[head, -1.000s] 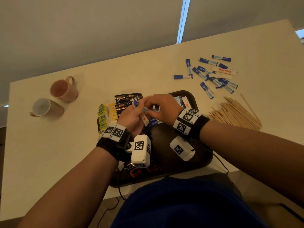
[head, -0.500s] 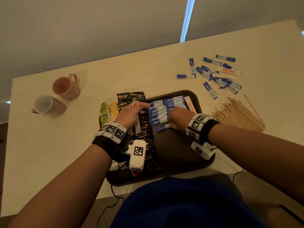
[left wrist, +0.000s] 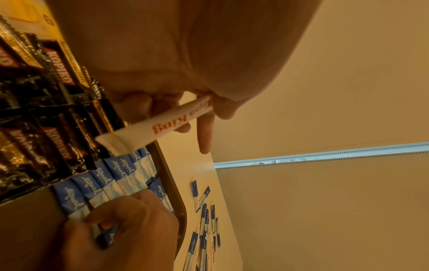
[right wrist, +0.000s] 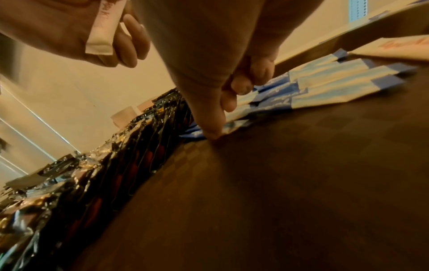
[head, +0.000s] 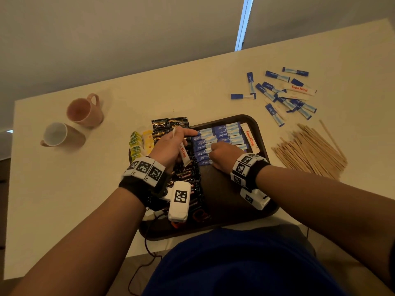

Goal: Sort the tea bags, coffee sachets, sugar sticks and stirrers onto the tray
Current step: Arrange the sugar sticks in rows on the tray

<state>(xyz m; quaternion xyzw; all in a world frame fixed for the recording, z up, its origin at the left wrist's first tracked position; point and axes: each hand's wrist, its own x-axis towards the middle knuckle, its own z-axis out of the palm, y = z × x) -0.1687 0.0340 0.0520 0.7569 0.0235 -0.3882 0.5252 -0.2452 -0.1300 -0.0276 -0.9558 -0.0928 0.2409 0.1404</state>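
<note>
A dark brown tray [head: 235,199] holds black coffee sachets [head: 188,174] on its left and rows of blue sugar sticks [head: 224,133] at its far end. Yellow-green tea bags [head: 136,144] lie at its left rim. My left hand [head: 181,138] grips a white Tapa King sugar stick [left wrist: 162,124] over the sachets, its forefinger stretched toward the blue rows. My right hand [head: 211,151] is low on the tray, fingers curled, pinching the nearest blue sugar stick [left wrist: 109,237] at the near end of the row, thumb pressed on it [right wrist: 234,125].
Loose blue and white sugar sticks [head: 277,92] are scattered on the table at the far right. A pile of wooden stirrers [head: 310,150] lies right of the tray. Two mugs [head: 83,110] [head: 59,135] stand at the left. Another white stick [head: 250,137] lies by the tray's right rim.
My hands parted from in front of me. The right hand carried a blue stick down to the near end of the row on the tray. The left kept the white stick.
</note>
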